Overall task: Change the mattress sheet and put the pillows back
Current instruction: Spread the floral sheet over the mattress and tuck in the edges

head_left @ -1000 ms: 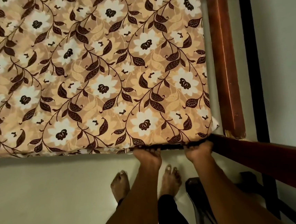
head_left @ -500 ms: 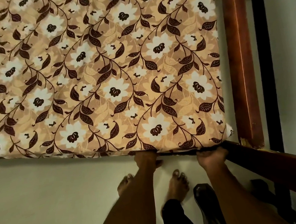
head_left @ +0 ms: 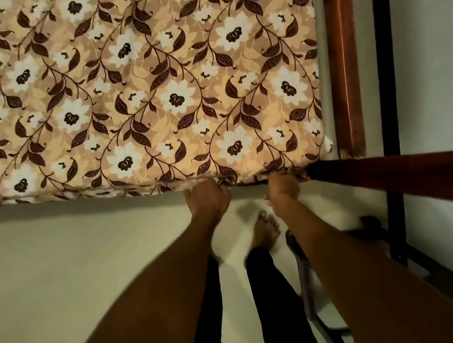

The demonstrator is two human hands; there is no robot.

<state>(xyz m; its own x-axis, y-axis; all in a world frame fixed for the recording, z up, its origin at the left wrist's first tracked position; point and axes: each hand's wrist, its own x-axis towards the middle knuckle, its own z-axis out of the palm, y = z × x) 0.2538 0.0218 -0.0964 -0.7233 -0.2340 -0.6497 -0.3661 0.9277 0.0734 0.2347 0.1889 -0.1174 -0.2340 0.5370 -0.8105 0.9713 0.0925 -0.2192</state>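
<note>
I see the floral sheet drawn flat over the mattress top, and I judge the tucking at this corner, just beside the wooden frame, to be near its end. My left hand and right hand both curl on the sheet's hem at the mattress's near edge. No pillows show, so I reckon those remain.

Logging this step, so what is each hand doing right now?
Left hand: closed, holding the floral sheet at the mattress's near edge.
Right hand: closed, holding the sheet's edge near the corner.
</note>
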